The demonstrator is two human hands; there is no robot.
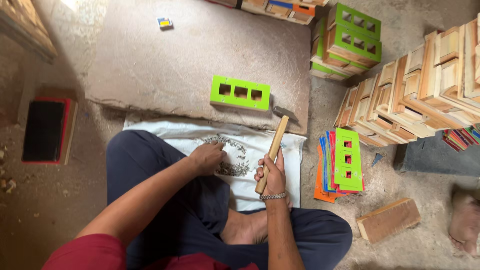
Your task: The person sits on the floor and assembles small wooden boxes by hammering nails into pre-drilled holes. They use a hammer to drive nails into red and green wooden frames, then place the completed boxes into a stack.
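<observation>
My right hand (pixel 271 176) grips the wooden handle of a hammer (pixel 274 145), whose metal head rests near the edge of a grey stone slab (pixel 150 55). My left hand (pixel 207 156) reaches into a pile of small nails (pixel 232 157) on a white cloth (pixel 250 180) spread over my lap. A bright green box with three square holes (pixel 240 93) lies on the slab just beyond the cloth. I sit cross-legged in dark trousers.
Stacked green boxes (pixel 352 37) and bare wooden boxes (pixel 425 85) stand at the right. A pile of coloured panels (pixel 342 162) lies by my right knee, a wood block (pixel 389 219) nearer. A black-and-red box (pixel 46 131) sits left. Another person's foot (pixel 465 222) is far right.
</observation>
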